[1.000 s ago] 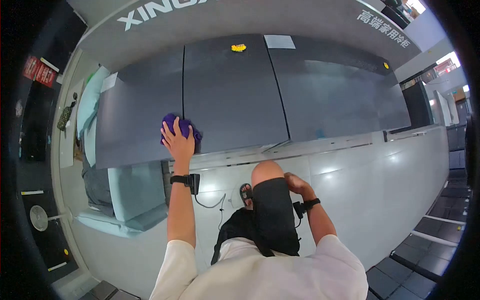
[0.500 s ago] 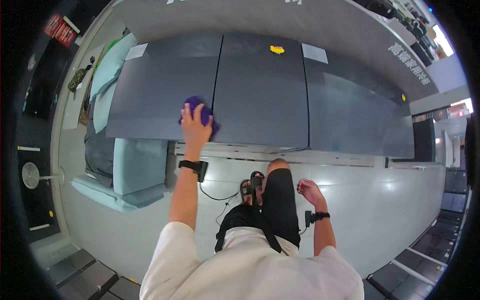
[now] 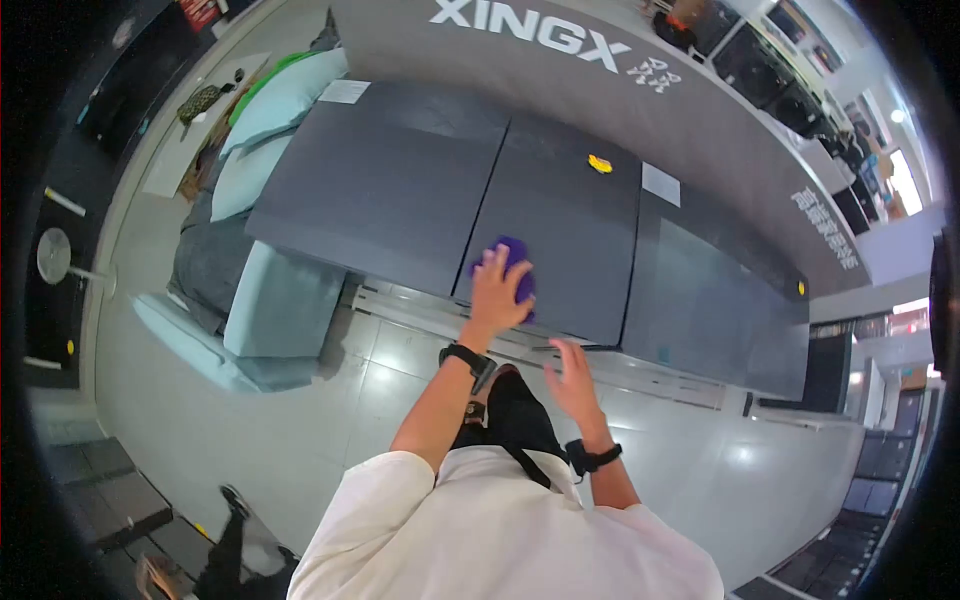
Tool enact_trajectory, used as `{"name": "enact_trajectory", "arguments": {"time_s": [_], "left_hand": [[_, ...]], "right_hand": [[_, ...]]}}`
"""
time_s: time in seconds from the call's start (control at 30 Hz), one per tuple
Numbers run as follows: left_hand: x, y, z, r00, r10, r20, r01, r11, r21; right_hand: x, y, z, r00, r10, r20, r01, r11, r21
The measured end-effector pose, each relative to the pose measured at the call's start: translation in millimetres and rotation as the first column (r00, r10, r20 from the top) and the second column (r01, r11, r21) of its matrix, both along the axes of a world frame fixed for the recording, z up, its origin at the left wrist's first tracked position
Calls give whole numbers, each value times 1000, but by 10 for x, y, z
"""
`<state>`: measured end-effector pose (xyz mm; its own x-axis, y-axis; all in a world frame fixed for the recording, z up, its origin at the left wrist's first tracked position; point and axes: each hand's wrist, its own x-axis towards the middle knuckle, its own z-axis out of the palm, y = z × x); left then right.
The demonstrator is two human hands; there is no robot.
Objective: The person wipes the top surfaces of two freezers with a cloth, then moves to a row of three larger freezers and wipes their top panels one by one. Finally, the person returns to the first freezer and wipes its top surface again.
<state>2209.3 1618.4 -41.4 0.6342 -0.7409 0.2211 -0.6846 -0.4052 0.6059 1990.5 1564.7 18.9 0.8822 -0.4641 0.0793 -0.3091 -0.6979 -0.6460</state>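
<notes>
My left hand (image 3: 496, 294) presses a bunched purple cloth (image 3: 514, 247) against the dark grey flat top (image 3: 565, 240), near its front edge and just right of a seam between two panels. The fingers are spread over the cloth and hide part of it. My right hand (image 3: 575, 385) hangs in the air below the front edge, to the right of my left hand. It is open, with fingers apart and nothing in it.
A yellow tag (image 3: 599, 164) and a white paper (image 3: 661, 185) lie on the panels. To the left is a light blue cushioned seat (image 3: 285, 300) with pillows (image 3: 250, 173). Behind rises a grey lettered wall (image 3: 700, 130). Another person's leg (image 3: 228, 545) shows at lower left.
My left hand has moved right with the purple cloth, across the seam onto the middle panel. My right hand has come forward and left, its fingers opening out. The view has turned.
</notes>
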Motion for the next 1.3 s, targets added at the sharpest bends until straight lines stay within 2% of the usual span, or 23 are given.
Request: {"name": "enact_trajectory", "arguments": {"time_s": [0.07, 0.1, 0.2, 0.27, 0.3, 0.33, 0.4, 0.43, 0.53, 0.57, 0.63, 0.67, 0.7, 0.77, 0.83, 0.9, 1.0, 1.1, 1.2, 1.3], "left_hand": [[-174, -15, -17, 981, -187, -45, 186, 982, -35], [-141, 4, 7, 982, -177, -60, 176, 984, -37], [-5, 160, 143, 990, -104, -94, 101, 994, -37], [178, 401, 299, 997, -19, -78, 16, 999, -28], [323, 530, 293, 993, -32, -117, 36, 999, 32], [440, 638, 324, 946, -105, -308, 80, 992, -93], [695, 825, 372, 739, -288, -609, 83, 936, -342], [836, 880, 361, 647, -276, -711, 111, 957, -269], [1058, 842, 288, 673, -311, -672, 243, 950, -196], [1064, 815, 278, 710, -323, -626, 288, 944, -161], [1142, 826, 372, 522, -322, -790, 253, 943, -218], [1202, 839, 421, 415, -320, -852, 237, 942, -239], [1297, 921, 449, 483, -262, -835, 157, 965, -212], [1635, 1192, 272, 740, -58, -670, -19, 994, -108], [2018, 1538, 189, 906, 229, -356, -253, 967, -22], [2321, 1789, 54, 848, 457, -268, -482, 875, -33], [2549, 1806, -59, 792, 610, -4, -609, 790, -67], [2570, 1588, -227, 727, 676, 120, -686, 724, 75], [2448, 1383, -235, 632, 725, 272, -771, 624, 128], [2401, 1317, -132, 629, 735, 252, -777, 604, 178]], "right_hand": [[397, 137, -61, 998, -4, 69, 9, 997, -76], [545, 154, -98, 995, 0, 103, 12, 994, -112], [862, 111, -152, 1000, -2, 14, 3, 997, -79], [1111, 90, -181, 994, 99, 39, -98, 995, -26], [1212, 93, -189, 989, 136, 54, -136, 991, 4], [1321, 138, -166, 989, 144, 16, -143, 989, -41], [1590, 317, -133, 986, 155, -53, -161, 979, -123], [1711, 430, -98, 993, 121, 14, -119, 985, -124], [1911, 450, -286, 988, 52, 149, -43, 997, -62], [1923, 391, -327, 990, 10, 137, -4, 999, -44], [1871, 209, -299, 993, -93, 77, 93, 996, 1], [1812, 78, -300, 987, -131, 95, 138, 987, -80], [1727, -91, -315, 979, -169, 114, 186, 969, -164], [1536, -450, -430, 940, -311, 140, 338, 906, -255], [1403, -760, -354, 893, -421, 160, 450, 835, -317], [1315, -958, -362, 844, -517, 139, 531, 771, -351], [1449, -1003, -419, 823, -549, 146, 559, 733, -387], [1634, -1058, -462, 844, -511, 163, 532, 761, -370], [1856, -1003, -453, 884, -437, 166, 467, 820, -331], [2251, -832, -399, 908, -398, 131, 419, 861, -290]]}}
